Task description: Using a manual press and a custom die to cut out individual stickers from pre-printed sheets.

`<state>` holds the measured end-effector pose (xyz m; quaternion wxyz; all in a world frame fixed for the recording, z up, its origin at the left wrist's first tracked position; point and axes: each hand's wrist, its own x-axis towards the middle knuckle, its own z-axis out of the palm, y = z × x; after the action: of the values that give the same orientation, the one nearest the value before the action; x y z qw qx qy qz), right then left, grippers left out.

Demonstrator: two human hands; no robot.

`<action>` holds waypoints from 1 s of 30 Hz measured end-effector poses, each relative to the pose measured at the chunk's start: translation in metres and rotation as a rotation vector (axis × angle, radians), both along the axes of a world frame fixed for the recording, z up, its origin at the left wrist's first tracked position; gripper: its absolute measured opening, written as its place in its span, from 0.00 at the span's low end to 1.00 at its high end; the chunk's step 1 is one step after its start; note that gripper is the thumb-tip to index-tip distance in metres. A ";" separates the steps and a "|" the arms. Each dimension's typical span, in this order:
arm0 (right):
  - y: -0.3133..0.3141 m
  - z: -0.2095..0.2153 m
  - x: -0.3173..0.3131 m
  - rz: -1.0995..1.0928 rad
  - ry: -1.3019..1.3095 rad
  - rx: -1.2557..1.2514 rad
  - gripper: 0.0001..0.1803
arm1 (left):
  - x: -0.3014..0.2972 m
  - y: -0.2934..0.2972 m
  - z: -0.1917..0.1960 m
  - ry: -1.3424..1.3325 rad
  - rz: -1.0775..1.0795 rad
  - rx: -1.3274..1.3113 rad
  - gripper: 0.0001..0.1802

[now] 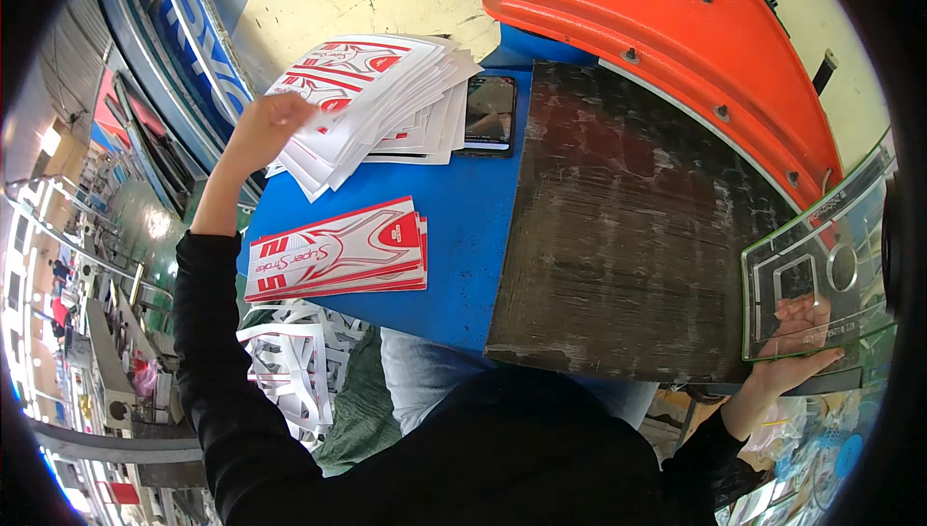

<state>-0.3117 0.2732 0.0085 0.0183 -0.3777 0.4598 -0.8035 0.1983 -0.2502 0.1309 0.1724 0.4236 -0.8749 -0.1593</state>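
Two stacks of red-and-white printed sheets lie on the blue table (463, 236): a fanned pile (386, 91) at the far edge and a squared stack (338, 254) nearer. The left hand (266, 125) rests curled on the fanned pile's corner; thin, floppy sheets likely slide, so lifting by an edge seems best. The right hand (797, 367) (fingers spread) supports a clear plate (821, 275).
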 end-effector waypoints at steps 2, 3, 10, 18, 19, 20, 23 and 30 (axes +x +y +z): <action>0.002 0.000 -0.002 0.014 -0.001 -0.008 0.49 | -0.010 0.002 -0.004 0.175 -0.036 -0.363 0.16; 0.003 0.001 0.000 0.028 0.000 -0.007 0.49 | -0.016 0.004 -0.009 0.356 -0.072 -0.716 0.18; -0.009 0.005 0.010 -0.060 -0.068 -0.010 0.51 | 0.023 -0.036 -0.023 0.082 0.138 -0.633 0.12; -0.005 0.010 0.011 -0.075 -0.162 0.057 0.51 | -0.169 0.158 0.005 0.455 -0.365 -0.785 0.11; -0.004 0.011 0.011 -0.109 -0.184 0.028 0.51 | -0.190 0.183 -0.006 0.382 -0.451 -0.887 0.14; -0.004 0.011 0.010 -0.135 -0.208 -0.005 0.51 | -0.206 0.214 -0.007 0.331 -0.544 -0.743 0.11; -0.002 0.006 0.001 -0.010 -0.128 -0.004 0.51 | -0.225 0.287 -0.027 0.237 -0.812 0.026 0.32; 0.003 0.010 -0.001 -0.051 -0.062 0.043 0.50 | -0.193 0.245 -0.028 -0.193 -0.810 -0.192 0.39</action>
<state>-0.3129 0.2766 0.0188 0.0201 -0.3402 0.4855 -0.8051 0.0050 -0.0054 0.1029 0.0520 0.0406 -0.9936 -0.0919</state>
